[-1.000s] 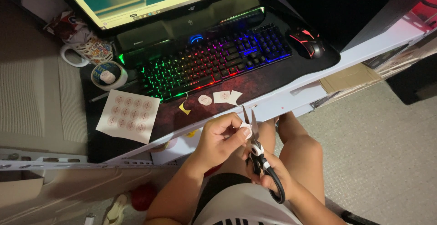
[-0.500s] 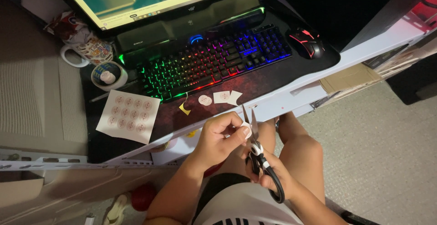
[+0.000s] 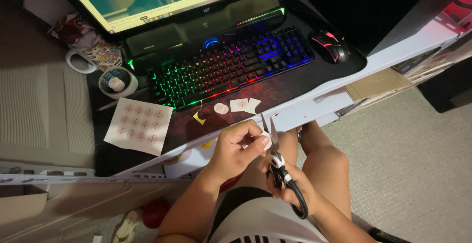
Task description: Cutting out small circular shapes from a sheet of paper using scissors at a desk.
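The left hand pinches a small white paper piece between the parted blades of black-handled scissors — held over the lap, just below the desk edge. The right hand is closed through the handles. A sheet of round stickers lies beside the backlit keyboard, cut pieces nearby — within reach, apparently.
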